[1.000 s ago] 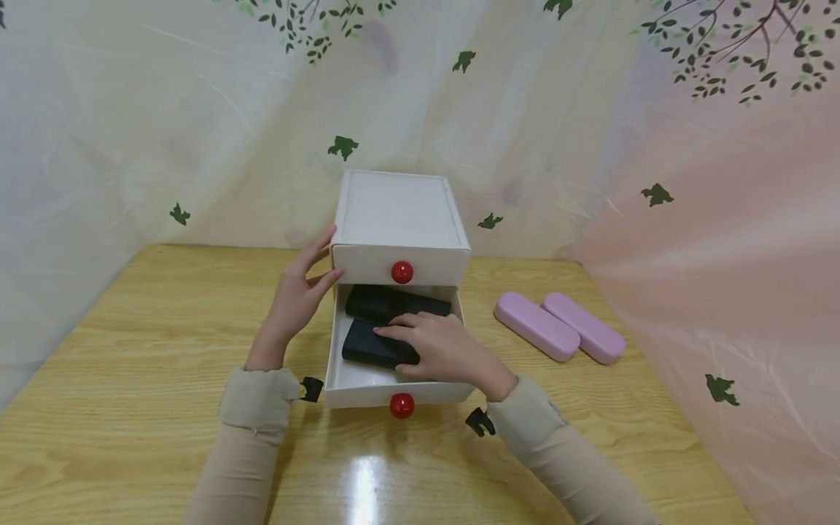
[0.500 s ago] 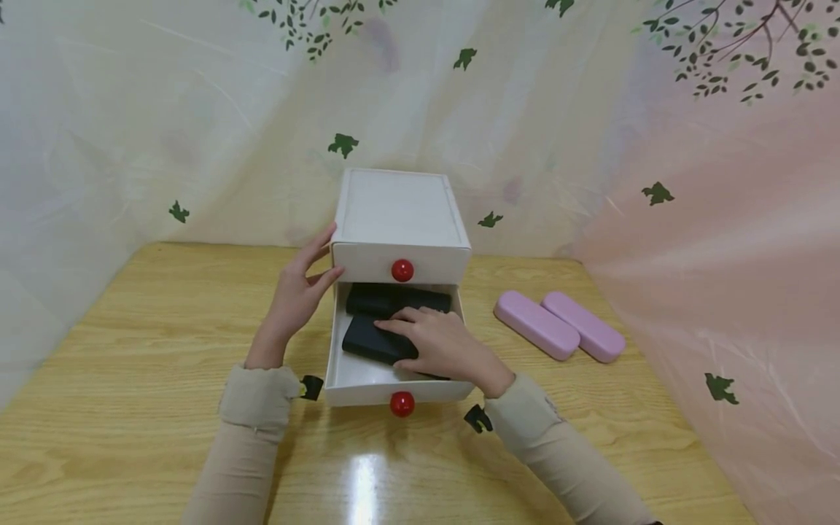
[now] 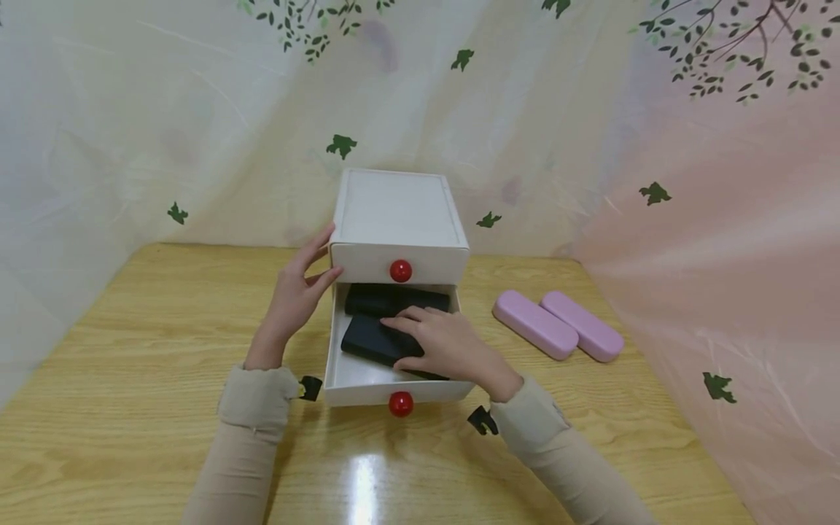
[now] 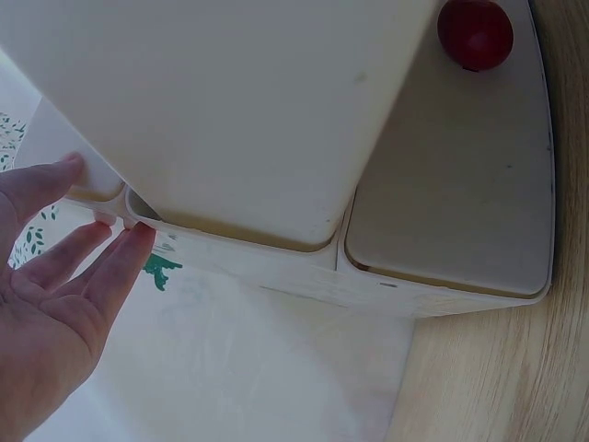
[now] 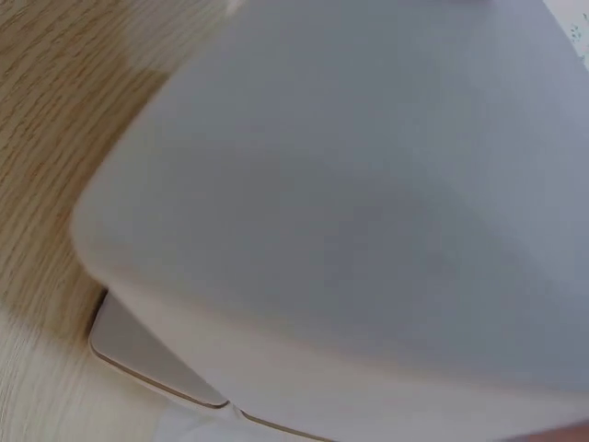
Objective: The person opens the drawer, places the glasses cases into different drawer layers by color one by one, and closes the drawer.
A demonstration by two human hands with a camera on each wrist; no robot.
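Note:
A white drawer cabinet (image 3: 400,208) with red knobs stands on the table, its middle drawer (image 3: 340,375) pulled out. My left hand (image 3: 294,295) steadies the cabinet's left side; in the left wrist view its thumb lies on the top drawer front and its extended fingers touch the side wall. Inside the open drawer, my right hand (image 3: 449,346) grips a black glasses case (image 3: 374,340), thumb at the near edge and fingers over the top. Behind it lies another black case (image 3: 374,299). In the right wrist view the drawer's outside hides nearly all of that hand.
Two pink glasses cases (image 3: 537,325) lie side by side on the wooden table (image 3: 131,379), right of the cabinet. A closed bottom drawer (image 4: 451,175) with a red knob sits under the open one. A patterned curtain (image 3: 249,124) hangs behind the table.
The front black case has turned slightly, its right end coming nearer the drawer front. My right hand has shifted a little right over it. My left hand stays against the cabinet.

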